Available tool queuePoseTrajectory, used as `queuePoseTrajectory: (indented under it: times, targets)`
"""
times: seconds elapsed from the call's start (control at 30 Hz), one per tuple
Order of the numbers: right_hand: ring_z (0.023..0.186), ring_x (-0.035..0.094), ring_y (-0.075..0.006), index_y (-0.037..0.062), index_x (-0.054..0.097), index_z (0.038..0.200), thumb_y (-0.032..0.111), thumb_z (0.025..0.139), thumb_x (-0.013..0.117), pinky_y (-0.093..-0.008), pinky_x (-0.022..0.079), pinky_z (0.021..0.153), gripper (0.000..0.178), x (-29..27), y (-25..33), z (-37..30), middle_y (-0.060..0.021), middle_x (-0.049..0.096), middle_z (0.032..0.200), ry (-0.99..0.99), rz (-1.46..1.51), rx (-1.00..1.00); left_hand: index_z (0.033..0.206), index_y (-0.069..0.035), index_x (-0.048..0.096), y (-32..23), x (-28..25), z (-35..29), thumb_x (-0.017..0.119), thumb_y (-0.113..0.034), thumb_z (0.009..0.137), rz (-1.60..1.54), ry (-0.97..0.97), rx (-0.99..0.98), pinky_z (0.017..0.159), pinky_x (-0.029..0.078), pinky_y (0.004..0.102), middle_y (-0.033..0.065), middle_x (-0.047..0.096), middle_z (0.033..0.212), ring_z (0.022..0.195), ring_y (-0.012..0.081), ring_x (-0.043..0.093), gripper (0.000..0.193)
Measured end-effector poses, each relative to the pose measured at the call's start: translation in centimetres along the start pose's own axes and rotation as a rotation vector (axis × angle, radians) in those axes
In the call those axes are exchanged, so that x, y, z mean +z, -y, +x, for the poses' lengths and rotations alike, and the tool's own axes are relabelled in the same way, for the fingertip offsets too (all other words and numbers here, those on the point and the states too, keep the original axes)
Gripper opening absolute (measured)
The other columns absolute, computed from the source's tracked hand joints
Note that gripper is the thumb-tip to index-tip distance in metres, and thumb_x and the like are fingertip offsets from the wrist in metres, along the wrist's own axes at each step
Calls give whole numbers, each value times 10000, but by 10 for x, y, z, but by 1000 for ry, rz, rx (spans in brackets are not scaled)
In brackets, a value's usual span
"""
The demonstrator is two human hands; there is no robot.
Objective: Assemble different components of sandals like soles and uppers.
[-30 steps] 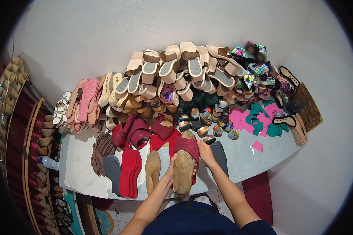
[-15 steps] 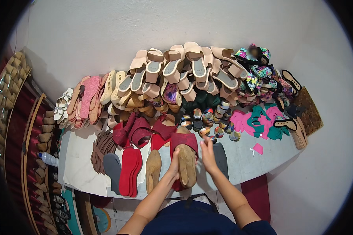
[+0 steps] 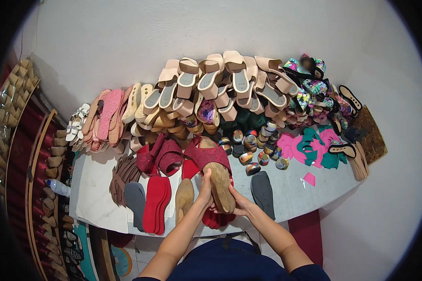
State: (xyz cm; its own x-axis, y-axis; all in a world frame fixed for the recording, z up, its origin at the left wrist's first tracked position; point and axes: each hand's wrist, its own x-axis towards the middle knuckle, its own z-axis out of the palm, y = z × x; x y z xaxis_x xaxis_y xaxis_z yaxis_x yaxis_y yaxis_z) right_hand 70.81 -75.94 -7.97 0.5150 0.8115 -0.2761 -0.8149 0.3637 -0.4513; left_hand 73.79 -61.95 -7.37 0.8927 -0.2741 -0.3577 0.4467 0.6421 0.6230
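Observed from nearby: both hands on one piece. The left hand was closed along the left flank of a wooden last; the right hand was cupped about its near end, thumb at the side, fingers partly hidden behind the wood. The last was tilted above the surface, between the two hands.

Progress, as judged: a dark red strap already lay across the last, just beyond the left hand's fingertips. Whether it was fastened underneath could not be told. A second wooden last, just left of the left hand, carried no strap yet.

Unjoined parts: red soles further left of that hand, a grey sole past them, another grey sole just right of the right hand, more red pieces below the hands. Other dark red uppers lay beyond the left hand, off any last. Well beyond both hands, pale heeled sandals were piled, looking assembled.
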Motion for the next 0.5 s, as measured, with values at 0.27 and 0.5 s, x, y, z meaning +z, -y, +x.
queuePoseTrajectory:
  times: [0.27,0.5]
  targets:
    - [902,555,-281,22,371,1195,562,801,384,-374,473,786,669,0,-7,3,-182,516,1046,-78,9,-143,1208,3,321,-7,-11,6,252,-650,782,178,42,2,813,428,360,193,522,1047,927,272,536,783]
    - [903,554,-279,13,362,1198,551,814,371,-391,474,775,661,2,-9,-1,-191,509,1051,34,77,-158,1127,-20,365,-14,1,-2,339,-543,824,202,116,-4,690,473,327,149,528,1001,829,231,565,605]
